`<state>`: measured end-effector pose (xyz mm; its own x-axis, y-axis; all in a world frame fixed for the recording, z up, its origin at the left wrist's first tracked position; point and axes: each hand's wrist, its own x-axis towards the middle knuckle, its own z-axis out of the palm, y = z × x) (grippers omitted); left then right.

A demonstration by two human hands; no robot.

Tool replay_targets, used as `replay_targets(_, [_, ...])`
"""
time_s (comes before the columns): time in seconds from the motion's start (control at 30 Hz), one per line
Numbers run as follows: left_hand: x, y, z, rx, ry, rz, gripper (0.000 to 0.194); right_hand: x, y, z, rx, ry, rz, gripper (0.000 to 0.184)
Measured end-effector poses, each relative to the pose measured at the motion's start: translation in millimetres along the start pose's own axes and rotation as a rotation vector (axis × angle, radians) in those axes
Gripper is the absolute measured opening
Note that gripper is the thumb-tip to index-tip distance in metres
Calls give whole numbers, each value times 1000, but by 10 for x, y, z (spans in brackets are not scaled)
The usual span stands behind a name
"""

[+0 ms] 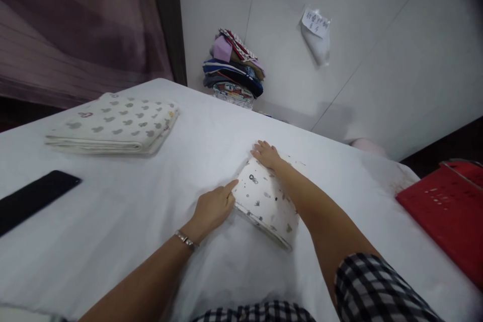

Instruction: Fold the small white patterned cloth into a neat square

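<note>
A small folded white cloth (pixel 264 196) with a scattered print of little dark and grey figures lies on the white-covered table in front of me. At its left edge, my left hand (pixel 215 208) is closed, with the edge between thumb and index finger; the curled fingers are partly hidden. My right hand (pixel 266 154) rests palm down on the far end of the cloth, fingers stretched out. My right forearm covers part of the cloth's right side. Toward me, the cloth's layered edge is visible.
To the left lie another folded cloth (pixel 116 126) with grey mouse-head shapes and a black flat object (pixel 37 198). A red bag-like item (pixel 445 211) is at the right. Beyond the table (pixel 204 126), a clothes stack (pixel 234 70) and a labelled plastic bag (pixel 317 35) are on the floor.
</note>
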<state>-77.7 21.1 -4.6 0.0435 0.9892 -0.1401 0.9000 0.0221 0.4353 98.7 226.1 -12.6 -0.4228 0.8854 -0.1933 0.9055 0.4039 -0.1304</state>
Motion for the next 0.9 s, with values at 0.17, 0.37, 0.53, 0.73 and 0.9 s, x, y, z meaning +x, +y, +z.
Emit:
replay_targets(0.17, [-4, -6, 7, -33, 14, 4, 49, -175, -70, -76, 63, 66, 1, 63])
replay_targets(0.37, [-2, -7, 16, -20, 26, 29, 49, -624, -507, 113, 52, 131, -314, 63])
replay_targets(0.53, [2, 0, -9, 12, 39, 40, 48, -668, -661, 234, 59, 62, -371, 60])
replay_targets(0.73, [15, -14, -5, 14, 34, 23, 49, -834, -486, 40, 145, 117, -322, 68])
replay_targets(0.9, [27, 2, -39, 4, 16, -1, 50, -981, -106, 65, 33, 235, -40, 67])
